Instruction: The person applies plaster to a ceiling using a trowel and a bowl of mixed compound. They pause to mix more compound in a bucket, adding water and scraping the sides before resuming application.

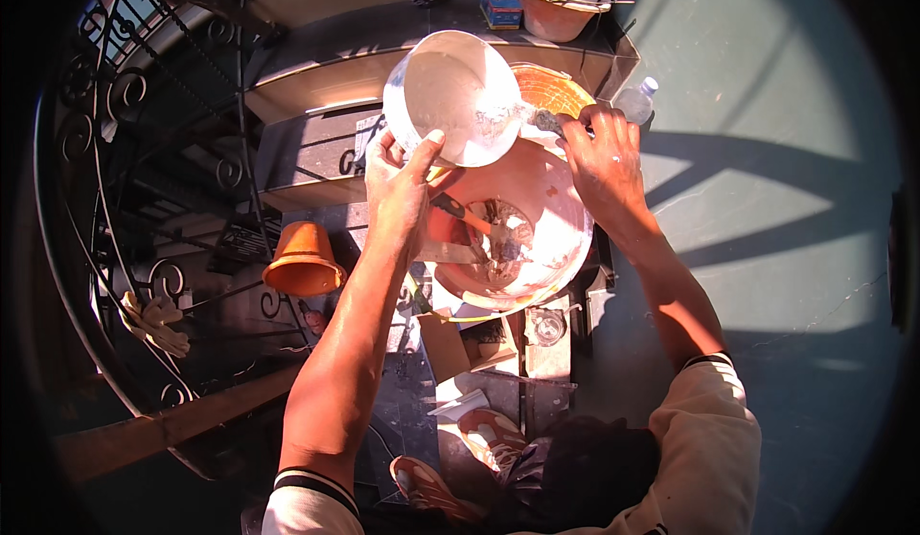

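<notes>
My left hand [398, 175] grips the near rim of a white bucket [450, 84], thumb over the edge, and tilts its mouth toward me. My right hand [604, 151] is closed around the dark handle of a scraper [546, 122]; its pale-smeared end reaches the right side of the bucket's mouth. Greyish-white residue coats the inside. Directly below stands a larger, pinkish bucket [565, 214] with pale smears on its walls. A tool with a black and orange handle [462, 211] leans inside it, its lower end partly hidden. Behind is an orange bucket [551, 89], partly covered.
Steps [326, 80] rise ahead, carrying a reddish tub [556, 19] and a blue box [501, 6]. A clear bottle [634, 104] stands at right. Left are an orange pot [302, 259], a curled metal railing [115, 247] and a glove [155, 322]. An opened carton [446, 343] lies near my shoes.
</notes>
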`<state>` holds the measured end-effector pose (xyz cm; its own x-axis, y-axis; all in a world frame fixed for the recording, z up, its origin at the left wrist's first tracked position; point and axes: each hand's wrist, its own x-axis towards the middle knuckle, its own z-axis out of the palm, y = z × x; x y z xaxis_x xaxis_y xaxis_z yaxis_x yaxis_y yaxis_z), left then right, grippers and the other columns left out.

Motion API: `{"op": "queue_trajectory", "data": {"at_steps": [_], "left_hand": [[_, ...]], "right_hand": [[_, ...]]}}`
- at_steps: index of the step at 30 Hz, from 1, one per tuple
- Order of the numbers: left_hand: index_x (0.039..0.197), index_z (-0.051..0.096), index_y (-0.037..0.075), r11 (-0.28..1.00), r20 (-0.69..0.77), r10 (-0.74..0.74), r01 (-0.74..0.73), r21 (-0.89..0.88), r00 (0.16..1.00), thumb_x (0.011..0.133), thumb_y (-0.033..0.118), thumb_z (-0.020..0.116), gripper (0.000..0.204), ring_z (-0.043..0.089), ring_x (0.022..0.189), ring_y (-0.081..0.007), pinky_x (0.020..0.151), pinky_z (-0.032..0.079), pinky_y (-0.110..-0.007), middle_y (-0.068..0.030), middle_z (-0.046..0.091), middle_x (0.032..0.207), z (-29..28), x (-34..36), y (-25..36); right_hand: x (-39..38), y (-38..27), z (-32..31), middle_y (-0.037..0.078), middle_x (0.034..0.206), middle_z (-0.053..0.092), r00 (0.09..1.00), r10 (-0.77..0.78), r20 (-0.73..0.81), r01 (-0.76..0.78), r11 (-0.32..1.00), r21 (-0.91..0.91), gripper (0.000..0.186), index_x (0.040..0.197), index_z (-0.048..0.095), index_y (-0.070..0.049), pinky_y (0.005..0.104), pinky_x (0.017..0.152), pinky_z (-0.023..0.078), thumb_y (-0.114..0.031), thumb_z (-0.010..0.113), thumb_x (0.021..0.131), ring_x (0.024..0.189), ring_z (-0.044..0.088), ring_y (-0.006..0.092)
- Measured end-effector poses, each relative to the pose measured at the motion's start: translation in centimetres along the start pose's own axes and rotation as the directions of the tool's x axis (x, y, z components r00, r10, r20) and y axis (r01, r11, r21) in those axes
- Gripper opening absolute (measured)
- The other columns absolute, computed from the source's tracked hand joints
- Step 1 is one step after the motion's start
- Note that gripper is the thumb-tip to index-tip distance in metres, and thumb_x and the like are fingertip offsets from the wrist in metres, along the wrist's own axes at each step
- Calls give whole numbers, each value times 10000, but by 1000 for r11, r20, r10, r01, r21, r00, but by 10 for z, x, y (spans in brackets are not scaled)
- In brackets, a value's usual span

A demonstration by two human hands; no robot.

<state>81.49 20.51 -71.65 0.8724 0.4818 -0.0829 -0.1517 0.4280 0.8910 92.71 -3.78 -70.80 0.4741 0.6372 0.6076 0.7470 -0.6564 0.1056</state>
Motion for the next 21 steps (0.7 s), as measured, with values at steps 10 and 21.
{"op": "queue_trajectory", "data": {"at_steps": [10, 21], "left_hand": [[1470, 345, 4, 1000, -45, -12, 12, -11, 999, 950, 93, 758, 670, 644, 1220, -271, 935, 636, -451, -158, 583, 1397, -2, -5, 4], [1399, 419, 13, 998, -80, 62, -60, 26, 995, 979, 151, 726, 538, 653, 1255, -307, 990, 617, -521, -188, 574, 1386, -26, -10, 23]], "right_hand": [[0, 20, 3, 141, 1140, 636, 967, 253, -29, -240, 945, 221, 309, 1216, 696, -70, 449, 944, 463, -157, 730, 921, 1093, 605, 342], [-9, 103, 153, 124, 1122, 725, 853, 282, 439, -171, 946, -276, 262, 1033, 812, -108, 483, 954, 423, -278, 633, 944, 1149, 619, 315]]}}
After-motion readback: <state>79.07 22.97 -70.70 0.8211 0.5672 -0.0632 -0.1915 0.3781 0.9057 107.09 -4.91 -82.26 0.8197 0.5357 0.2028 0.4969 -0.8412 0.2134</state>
